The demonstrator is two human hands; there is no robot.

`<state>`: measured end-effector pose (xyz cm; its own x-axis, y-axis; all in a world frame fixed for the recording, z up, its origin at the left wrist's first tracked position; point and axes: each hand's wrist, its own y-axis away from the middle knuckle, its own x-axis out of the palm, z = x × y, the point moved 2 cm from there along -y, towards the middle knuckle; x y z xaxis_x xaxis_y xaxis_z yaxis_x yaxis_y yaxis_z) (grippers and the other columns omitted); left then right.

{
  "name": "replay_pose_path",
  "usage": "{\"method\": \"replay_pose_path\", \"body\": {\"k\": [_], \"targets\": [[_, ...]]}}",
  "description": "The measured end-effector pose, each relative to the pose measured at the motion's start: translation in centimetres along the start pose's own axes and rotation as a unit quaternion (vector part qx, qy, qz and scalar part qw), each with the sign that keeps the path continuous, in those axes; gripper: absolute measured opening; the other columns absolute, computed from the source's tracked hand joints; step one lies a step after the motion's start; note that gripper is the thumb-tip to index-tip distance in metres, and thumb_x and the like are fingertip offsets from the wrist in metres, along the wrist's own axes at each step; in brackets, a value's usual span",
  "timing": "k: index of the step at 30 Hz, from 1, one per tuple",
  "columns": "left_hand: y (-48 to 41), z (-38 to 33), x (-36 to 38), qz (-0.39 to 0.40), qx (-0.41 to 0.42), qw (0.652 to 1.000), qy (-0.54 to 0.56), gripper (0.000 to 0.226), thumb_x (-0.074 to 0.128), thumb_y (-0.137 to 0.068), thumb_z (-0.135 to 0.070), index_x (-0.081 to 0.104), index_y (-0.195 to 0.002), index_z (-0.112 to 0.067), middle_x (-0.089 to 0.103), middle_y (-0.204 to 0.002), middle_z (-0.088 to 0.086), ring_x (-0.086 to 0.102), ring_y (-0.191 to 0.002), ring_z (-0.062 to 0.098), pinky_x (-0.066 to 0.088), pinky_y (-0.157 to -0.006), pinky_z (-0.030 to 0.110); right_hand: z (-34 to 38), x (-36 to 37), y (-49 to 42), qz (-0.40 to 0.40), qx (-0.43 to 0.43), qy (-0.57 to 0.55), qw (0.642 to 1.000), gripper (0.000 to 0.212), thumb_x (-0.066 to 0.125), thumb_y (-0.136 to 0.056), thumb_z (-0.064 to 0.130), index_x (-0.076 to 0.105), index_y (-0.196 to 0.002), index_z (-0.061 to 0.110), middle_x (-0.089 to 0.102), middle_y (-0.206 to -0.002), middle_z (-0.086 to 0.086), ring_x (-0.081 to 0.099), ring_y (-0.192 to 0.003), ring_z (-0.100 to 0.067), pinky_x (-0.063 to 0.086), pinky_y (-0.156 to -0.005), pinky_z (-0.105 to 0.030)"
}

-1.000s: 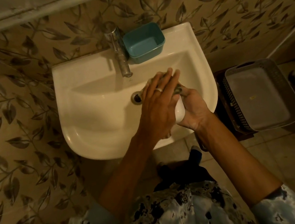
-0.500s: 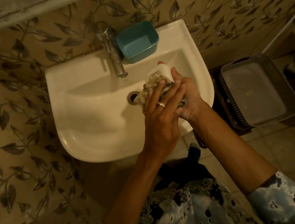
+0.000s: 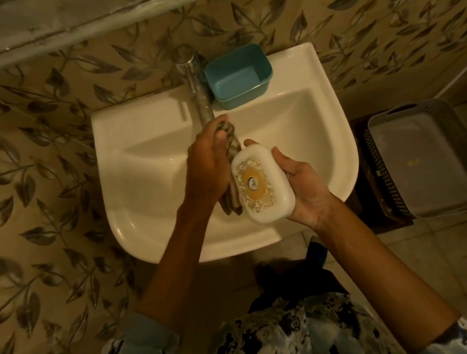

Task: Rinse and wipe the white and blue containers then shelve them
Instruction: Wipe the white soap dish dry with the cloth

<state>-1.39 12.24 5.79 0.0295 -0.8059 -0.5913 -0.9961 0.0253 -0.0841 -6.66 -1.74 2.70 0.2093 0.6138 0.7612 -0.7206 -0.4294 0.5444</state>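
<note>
My right hand (image 3: 303,188) holds the white container (image 3: 261,183) over the sink basin, its lid with a gold patterned label facing up. My left hand (image 3: 209,165) grips a striped cloth (image 3: 233,171) just left of the container; the cloth hangs down along the container's left side. The blue container (image 3: 237,75), open and empty, sits on the back rim of the white sink (image 3: 141,171), right of the metal tap (image 3: 200,100).
A grey plastic basket (image 3: 427,158) sits on a dark stand right of the sink. Leaf-patterned wall surrounds the sink, with a grey ledge (image 3: 83,15) above. Tiled floor lies below.
My left hand has come off the top of the white container and pulled the cloth to its left side. The container's labelled lid now shows in full in my right hand.
</note>
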Motion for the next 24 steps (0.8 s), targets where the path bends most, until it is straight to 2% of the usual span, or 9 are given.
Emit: {"method": "replay_pose_path", "body": {"k": [3, 5, 7, 10, 13, 15, 18, 21, 24], "targets": [[-0.9, 4.9, -3.2, -0.117, -0.199, 0.973, 0.005, 0.032, 0.033, -0.102, -0.021, 0.057, -0.115, -0.007, 0.061, -0.107, 0.007, 0.060, -0.101, 0.028, 0.048, -0.081, 0.028, 0.9, -1.2, -0.1, -0.001, 0.004, -0.039, 0.999, 0.045, 0.042, -0.093, 0.046, 0.063, -0.124, 0.022, 0.064, -0.123, -0.016, 0.061, -0.109, -0.034, 0.049, -0.091, -0.051], [-2.2, 7.7, -5.3, -0.144, -0.352, 0.917, 0.116, 0.035, 0.035, -0.101, -0.030, 0.057, -0.118, -0.008, 0.063, -0.111, 0.010, 0.062, -0.100, 0.031, 0.054, -0.084, 0.044, 1.1, -1.9, -0.2, -0.026, 0.003, -0.038, 0.999, 0.050, 0.043, -0.092, 0.051, 0.071, -0.114, 0.015, 0.063, -0.122, -0.020, 0.057, -0.114, -0.036, 0.044, -0.096, -0.051], [-3.7, 9.5, -6.4, -0.183, -0.421, 0.841, 0.285, 0.034, 0.044, -0.100, -0.030, 0.056, -0.120, -0.004, 0.063, -0.114, 0.013, 0.064, -0.092, 0.029, 0.055, -0.077, 0.041, 1.2, -2.1, -0.5, -0.039, 0.002, -0.039, 0.998, 0.054, 0.048, -0.087, 0.052, 0.066, -0.120, 0.013, 0.063, -0.123, -0.021, 0.056, -0.114, -0.037, 0.042, -0.097, -0.051], [-6.4, 10.3, -7.5, -0.178, -0.424, 0.782, 0.421, 0.016, 0.047, -0.097, -0.021, 0.056, -0.102, -0.009, 0.060, -0.095, 0.009, 0.057, -0.070, 0.018, 0.050, -0.051, 0.024, 1.1, -2.1, -0.8, -0.038, 0.009, -0.046, 0.998, 0.061, 0.051, -0.084, 0.050, 0.055, -0.132, 0.013, 0.061, -0.124, -0.021, 0.057, -0.113, -0.036, 0.045, -0.094, -0.049], [-9.2, 9.7, -7.1, -0.182, -0.399, 0.770, 0.464, 0.017, 0.045, -0.096, -0.013, 0.055, -0.083, -0.011, 0.059, -0.090, 0.009, 0.058, -0.071, 0.021, 0.053, -0.061, 0.032, 0.9, -2.0, -0.8, -0.040, 0.018, -0.044, 0.998, 0.060, 0.051, -0.084, 0.050, 0.055, -0.132, 0.014, 0.061, -0.123, -0.020, 0.058, -0.110, -0.035, 0.044, -0.094, -0.049], [-10.9, 9.0, -6.8, -0.210, -0.365, 0.758, 0.499, 0.014, 0.047, -0.096, -0.011, 0.060, -0.093, -0.008, 0.063, -0.097, 0.011, 0.062, -0.075, 0.023, 0.056, -0.066, 0.036, 0.6, -2.1, -0.9, -0.044, 0.025, -0.039, 0.998, 0.059, 0.052, -0.083, 0.049, 0.057, -0.129, 0.014, 0.061, -0.123, -0.021, 0.059, -0.110, -0.035, 0.043, -0.095, -0.050], [-12.7, 8.2, -6.1, -0.234, -0.311, 0.729, 0.563, 0.035, 0.039, -0.100, -0.019, 0.054, -0.125, 0.000, 0.060, -0.117, 0.021, 0.062, -0.088, 0.030, 0.053, -0.078, 0.042, 0.4, -2.4, -0.8, -0.051, 0.020, -0.035, 0.998, 0.051, 0.051, -0.084, 0.049, 0.068, -0.118, 0.016, 0.064, -0.120, -0.020, 0.061, -0.108, -0.036, 0.043, -0.096, -0.050], [-13.0, 9.1, -5.2, -0.182, -0.306, 0.763, 0.539, 0.046, 0.032, -0.102, -0.029, 0.044, -0.137, -0.001, 0.050, -0.137, 0.020, 0.052, -0.120, 0.037, 0.041, -0.102, 0.050, 0.5, -2.1, -0.6, -0.054, 0.011, -0.031, 0.998, 0.048, 0.048, -0.087, 0.051, 0.074, -0.109, 0.017, 0.066, -0.120, -0.019, 0.061, -0.110, -0.035, 0.044, -0.096, -0.049], [-12.3, 12.0, -4.7, -0.153, -0.383, 0.881, 0.231, 0.040, 0.045, -0.097, -0.020, 0.049, -0.132, 0.000, 0.052, -0.135, 0.021, 0.048, -0.125, 0.037, 0.040, -0.105, 0.047, 0.8, -1.7, -0.3, -0.058, 0.009, -0.033, 0.998, 0.049, 0.045, -0.089, 0.051, 0.073, -0.112, 0.016, 0.065, -0.124, -0.018, 0.059, -0.114, -0.036, 0.044, -0.098, -0.050]]}}
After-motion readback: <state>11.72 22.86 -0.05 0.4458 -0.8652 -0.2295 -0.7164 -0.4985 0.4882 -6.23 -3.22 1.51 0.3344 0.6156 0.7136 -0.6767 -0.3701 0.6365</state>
